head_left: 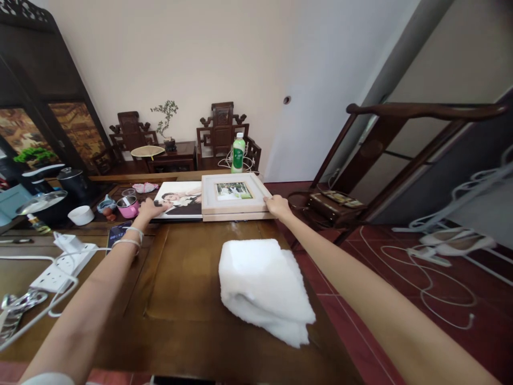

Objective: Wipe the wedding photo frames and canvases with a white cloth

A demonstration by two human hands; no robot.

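At the far side of the dark wooden table, my left hand (148,210) grips the left edge of a flat photo album or panel (182,200) with a picture of a person on top. Its right side meets a pale wooden box with a framed picture (234,192); whether it runs under the box cannot be seen. My right hand (278,207) is closed on the box's front right corner, thumb near the top. Nearer to me, between my forearms, lies a folded white fluffy cloth (262,286). A phone (119,232) rests by my left wrist.
Behind the box stands a green bottle (238,153). To the left are a pink cup (127,205), a white bowl (81,215), a lidded pan (42,206) and a power strip (66,264) with cables. A wooden chair (340,200) stands off the table's right edge.
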